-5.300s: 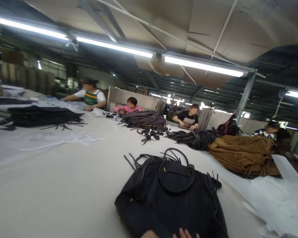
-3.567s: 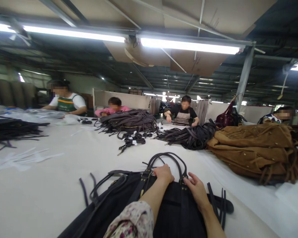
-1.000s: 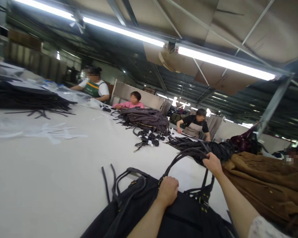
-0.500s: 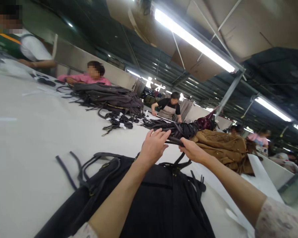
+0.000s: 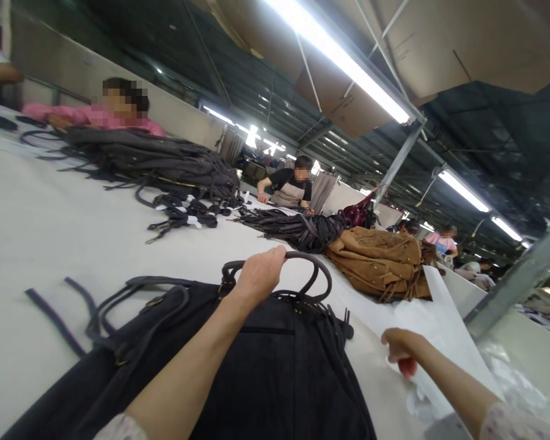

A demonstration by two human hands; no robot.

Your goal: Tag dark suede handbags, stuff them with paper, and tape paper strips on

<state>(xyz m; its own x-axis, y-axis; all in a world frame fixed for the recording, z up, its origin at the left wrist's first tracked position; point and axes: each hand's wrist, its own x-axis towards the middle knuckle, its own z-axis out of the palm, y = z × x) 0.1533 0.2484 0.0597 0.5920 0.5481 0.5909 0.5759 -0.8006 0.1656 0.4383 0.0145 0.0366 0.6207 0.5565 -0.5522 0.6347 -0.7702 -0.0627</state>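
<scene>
A black fabric bag (image 5: 261, 379) with long straps lies on the white table in front of me. My left hand (image 5: 262, 269) is closed around its raised dark rolled handles (image 5: 324, 278), at the top edge of the bag. Out to the right, past the bag's side, my right hand (image 5: 399, 344) hangs low over the table with curled fingers. A small red thing (image 5: 407, 367) shows under its palm; its kind is too blurred to make out. Loose strap ends (image 5: 57, 324) stick out at the bag's left.
Beyond the bag lie a pile of dark bags (image 5: 151, 160), bundled black straps (image 5: 183, 214), loose dark straps (image 5: 293, 231) and stacked brown bags (image 5: 380, 260). White sheets (image 5: 435, 318) cover the table's right side near a metal post (image 5: 522, 281). Other people (image 5: 286, 186) work across the table.
My right hand has let go of the handles and moved right and down to a small red thing. My left hand stays at the handles, now closed around them. The view has turned right.
</scene>
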